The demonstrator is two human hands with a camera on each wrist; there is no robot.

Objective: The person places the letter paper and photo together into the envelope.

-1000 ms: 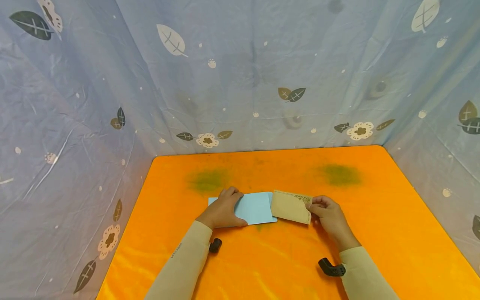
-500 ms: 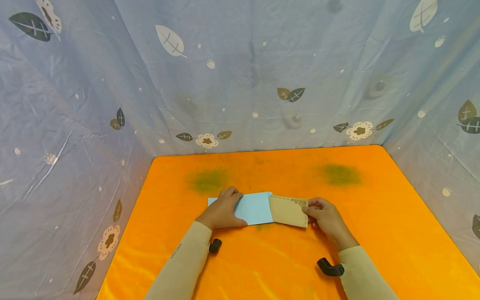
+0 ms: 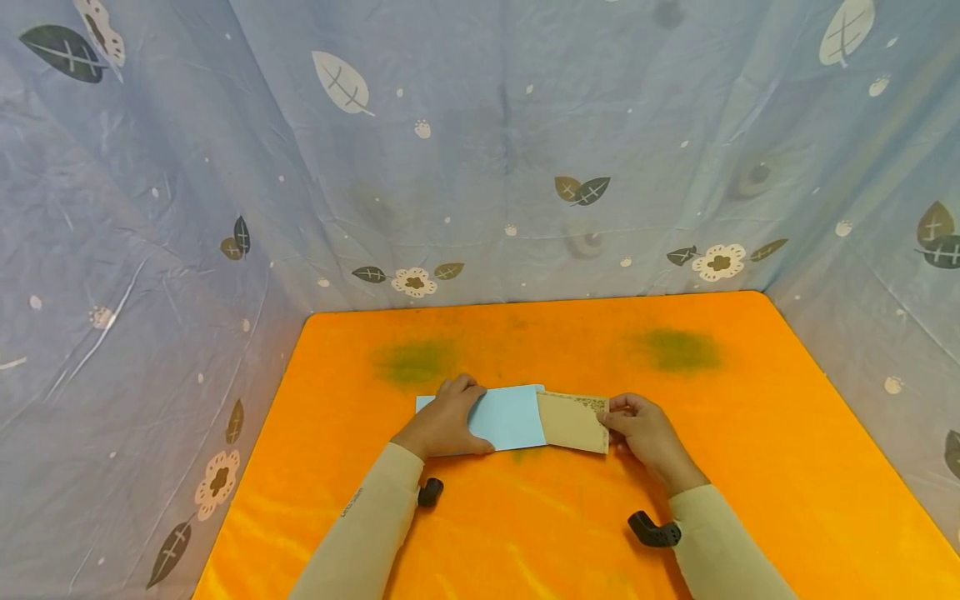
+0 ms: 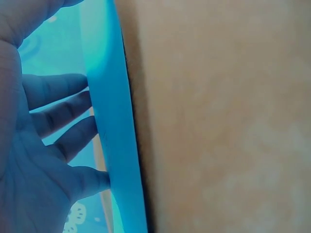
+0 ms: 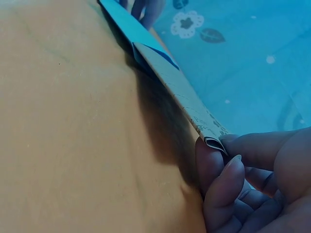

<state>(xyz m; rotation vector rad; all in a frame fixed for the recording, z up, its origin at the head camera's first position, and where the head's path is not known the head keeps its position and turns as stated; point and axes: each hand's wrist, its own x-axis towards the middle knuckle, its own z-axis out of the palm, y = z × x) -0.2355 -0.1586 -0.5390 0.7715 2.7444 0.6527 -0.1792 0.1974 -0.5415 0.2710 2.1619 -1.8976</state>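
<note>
A light blue envelope (image 3: 510, 415) lies flat on the orange table (image 3: 750, 400). My left hand (image 3: 453, 408) rests on its left half with straight fingers, pressing it down; in the left wrist view those fingers (image 4: 58, 116) lie along the envelope's edge (image 4: 114, 136). A tan folded card (image 3: 572, 421) with a patterned corner sticks out of the envelope's right end. My right hand (image 3: 613, 419) pinches the card's right edge between thumb and fingers. The right wrist view shows the card's folded edge (image 5: 184, 92) held at my fingertips (image 5: 228, 167), with the envelope (image 5: 124, 19) beyond.
A blue cloth (image 3: 487, 150) printed with leaves and flowers walls the table at the back, left and right. Two greenish stains (image 3: 416, 360) (image 3: 678, 348) mark the far part of the table. Black camera mounts sit under both wrists (image 3: 651, 531).
My right hand has moved left with the tan card, which now shows less outside the blue envelope. My left hand has stayed put on the envelope.
</note>
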